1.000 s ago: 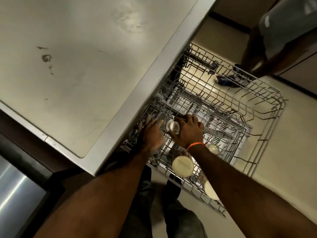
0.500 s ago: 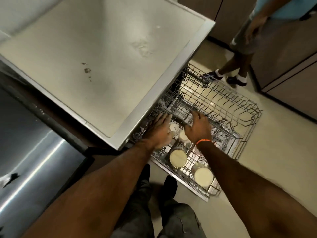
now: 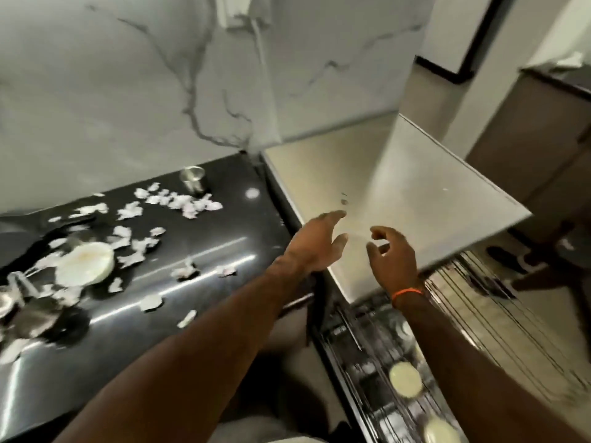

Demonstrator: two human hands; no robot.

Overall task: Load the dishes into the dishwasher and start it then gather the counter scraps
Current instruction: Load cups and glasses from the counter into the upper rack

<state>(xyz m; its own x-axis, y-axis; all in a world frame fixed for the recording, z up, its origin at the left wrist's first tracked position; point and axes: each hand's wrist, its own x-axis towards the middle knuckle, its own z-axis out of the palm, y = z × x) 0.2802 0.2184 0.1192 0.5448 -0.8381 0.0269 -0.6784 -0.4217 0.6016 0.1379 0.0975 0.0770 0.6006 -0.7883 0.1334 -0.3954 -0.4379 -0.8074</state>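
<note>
Both hands lifted off the dishwasher rack, left hand fingers spread, right hand fingers loosely curled, empty

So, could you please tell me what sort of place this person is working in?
Most likely a home kitchen: a pulled-out dishwasher rack holding cups, a black counter strewn with pale scraps, a white plate and a steel cup against a marble-patterned wall.
</note>
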